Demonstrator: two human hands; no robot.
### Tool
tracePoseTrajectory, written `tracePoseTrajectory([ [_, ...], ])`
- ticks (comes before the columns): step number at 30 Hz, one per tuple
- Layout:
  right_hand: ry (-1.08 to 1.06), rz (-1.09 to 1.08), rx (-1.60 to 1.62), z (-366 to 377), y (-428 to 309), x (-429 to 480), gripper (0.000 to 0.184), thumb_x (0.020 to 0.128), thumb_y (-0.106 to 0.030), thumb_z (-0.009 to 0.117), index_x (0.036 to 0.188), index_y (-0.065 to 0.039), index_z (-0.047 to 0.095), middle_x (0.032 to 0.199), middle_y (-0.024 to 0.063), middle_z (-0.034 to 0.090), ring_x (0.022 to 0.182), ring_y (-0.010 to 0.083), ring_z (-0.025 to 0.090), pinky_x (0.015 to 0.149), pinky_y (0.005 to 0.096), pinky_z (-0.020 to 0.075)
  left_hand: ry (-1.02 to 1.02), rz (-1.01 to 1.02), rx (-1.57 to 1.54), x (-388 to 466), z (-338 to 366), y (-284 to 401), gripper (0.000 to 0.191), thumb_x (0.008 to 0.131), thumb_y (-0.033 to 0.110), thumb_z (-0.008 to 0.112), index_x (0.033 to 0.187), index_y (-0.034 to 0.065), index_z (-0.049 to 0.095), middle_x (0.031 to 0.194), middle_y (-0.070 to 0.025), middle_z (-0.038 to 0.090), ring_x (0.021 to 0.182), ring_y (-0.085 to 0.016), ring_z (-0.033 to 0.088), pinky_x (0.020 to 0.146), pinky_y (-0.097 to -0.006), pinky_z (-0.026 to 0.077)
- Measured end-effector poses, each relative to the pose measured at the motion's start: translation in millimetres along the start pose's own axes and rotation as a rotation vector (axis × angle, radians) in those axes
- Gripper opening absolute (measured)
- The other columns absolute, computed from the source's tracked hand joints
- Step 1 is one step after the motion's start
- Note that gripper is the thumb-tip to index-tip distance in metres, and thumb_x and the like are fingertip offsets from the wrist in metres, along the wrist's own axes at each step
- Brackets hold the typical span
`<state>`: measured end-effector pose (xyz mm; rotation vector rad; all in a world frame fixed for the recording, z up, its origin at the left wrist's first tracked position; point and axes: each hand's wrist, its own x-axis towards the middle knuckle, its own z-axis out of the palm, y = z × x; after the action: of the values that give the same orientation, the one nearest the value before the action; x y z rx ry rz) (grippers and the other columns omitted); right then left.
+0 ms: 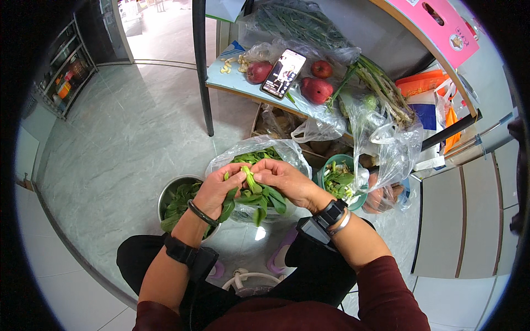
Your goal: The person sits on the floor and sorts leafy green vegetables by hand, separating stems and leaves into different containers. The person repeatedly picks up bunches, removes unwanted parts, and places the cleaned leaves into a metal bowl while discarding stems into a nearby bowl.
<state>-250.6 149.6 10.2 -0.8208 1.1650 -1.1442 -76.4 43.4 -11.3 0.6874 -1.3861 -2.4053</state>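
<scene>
My left hand (pixel 217 189) and my right hand (pixel 285 182) meet over an open plastic bag, both pinching the pale stem end of a leafy green vegetable (pixel 250 181). Its dark leaves hang below my right fingers, and another leaf hangs under my left hand. The clear plastic bag (pixel 296 151) on the floor holds more leafy greens (pixel 258 155). A round steel bowl (pixel 165 188), partly behind my left forearm, holds loose green leaves (pixel 182 202). To the right of my right hand, a green plastic bin (pixel 321 176) contains leaf and stem scraps (pixel 338 178).
Above stands a table (pixel 232 85) with a lit smartphone (pixel 283 73), red fruits (pixel 316 89), peeled garlic cloves (pixel 226 66), and bagged long green onions (pixel 381 85). Its black leg (pixel 203 82) reaches the floor. Beneath it is a cardboard box (pixel 256 120). Plastic bags (pixel 387 145) hang over the bin.
</scene>
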Motion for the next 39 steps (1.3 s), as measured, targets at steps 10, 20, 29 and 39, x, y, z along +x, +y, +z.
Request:
tracePoseTrajectory([
  [10, 0.025, -0.062, -0.25, 3.5, 13.4, 5.8, 0.017, 0.084, -0.015, 0.069, 0.094, -0.004, 0.061, 0.078, -0.0043, 0.057, 0.072, 0.0041, 0.05, 0.064, 0.0228, 0.0416, 0.16, 0.188, 0.343, 7.6, -2.3, -16.9, 0.019, 0.087, 0.013, 0.065, 0.102, 0.0019, 0.061, 0.087, 0.0025, 0.061, 0.077, -0.003, 0.054, 0.066, -0.0186, 0.043],
  [20, 0.246, -0.371, -1.003, 1.0, 5.0, 3.2, 0.021, 0.069, -0.014, 0.075, 0.08, -0.006, 0.059, 0.071, 0.0073, 0.06, 0.069, 0.025, 0.056, 0.065, 0.036, 0.044, 0.205, 0.142, 0.668, 5.0, -1.5, -15.9, 0.022, 0.085, 0.021, 0.068, 0.093, 0.0007, 0.064, 0.077, 0.0003, 0.062, 0.07, -0.006, 0.053, 0.063, -0.0227, 0.044],
  [29, 0.274, 0.019, -0.138, -25.1, -3.4, 3.6, 0.021, 0.09, -0.011, 0.061, 0.108, 0.0, 0.06, 0.101, 0.0047, 0.067, 0.089, 0.0089, 0.06, 0.082, 0.0232, 0.0471, 0.368, 0.059, 1.373, -7.2, -53.6, -1.6, 0.025, 0.077, 0.022, 0.07, 0.09, 0.0012, 0.064, 0.082, -0.0141, 0.066, 0.081, -0.032, 0.064, 0.075, -0.0393, 0.05],
  [39, -0.014, 0.248, 0.054, -12.4, -5.8, -0.5, 0.03, 0.095, -0.018, 0.054, 0.118, 0.0, 0.058, 0.107, 0.0069, 0.066, 0.095, 0.0118, 0.062, 0.086, 0.0254, 0.0492, 0.089, 0.775, 1.171, -2.0, -9.9, 2.5, 0.039, 0.083, 0.002, 0.057, 0.122, 0.006, 0.056, 0.127, -0.0147, 0.052, 0.116, -0.032, 0.051, 0.097, -0.038, 0.042],
])
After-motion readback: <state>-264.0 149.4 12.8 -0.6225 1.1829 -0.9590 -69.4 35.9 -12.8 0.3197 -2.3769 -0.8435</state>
